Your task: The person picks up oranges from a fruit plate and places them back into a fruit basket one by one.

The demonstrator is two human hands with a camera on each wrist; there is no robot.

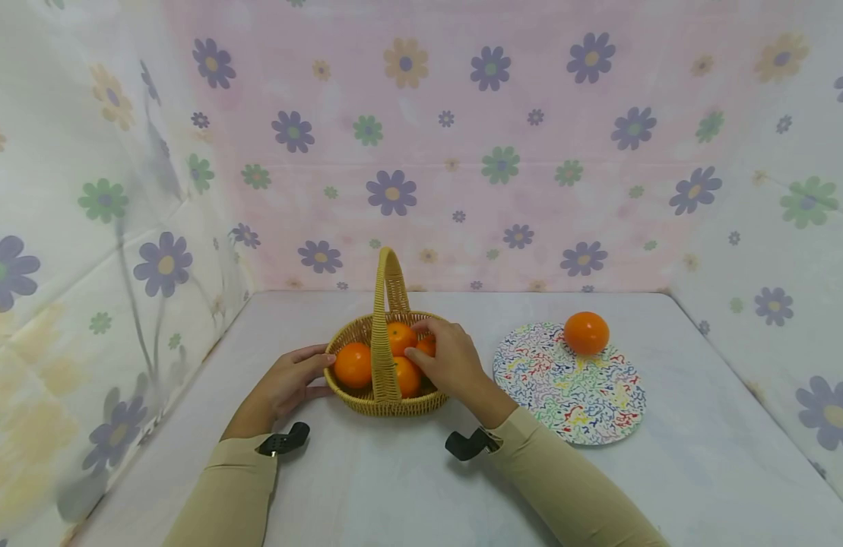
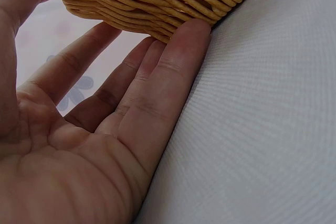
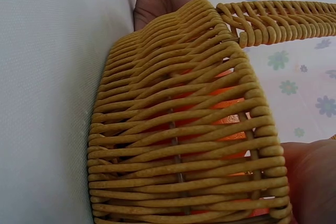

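Note:
A yellow-brown wicker basket (image 1: 394, 409) with a tall arched handle (image 1: 383, 304) stands on the table, holding several oranges (image 1: 353, 365). At its left end my left hand (image 1: 291, 378) holds the basket, thumb at the rim. In the left wrist view, the other fingers (image 2: 157, 87) lie fairly straight against the outside of the weave, low by the table. My right hand (image 1: 455, 361) reaches over the right rim and grips an orange (image 1: 426, 347) inside, partly hidden by the fingers and thumb. In the right wrist view, the basket wall (image 3: 184, 129) covers most of this hand.
To the right lies a round mat (image 1: 565, 395) with a multicoloured squiggle pattern. Another orange (image 1: 586, 333) sits near its back edge. A flower-print cloth (image 1: 455, 190) rises behind the white table (image 1: 366, 486) and along both sides.

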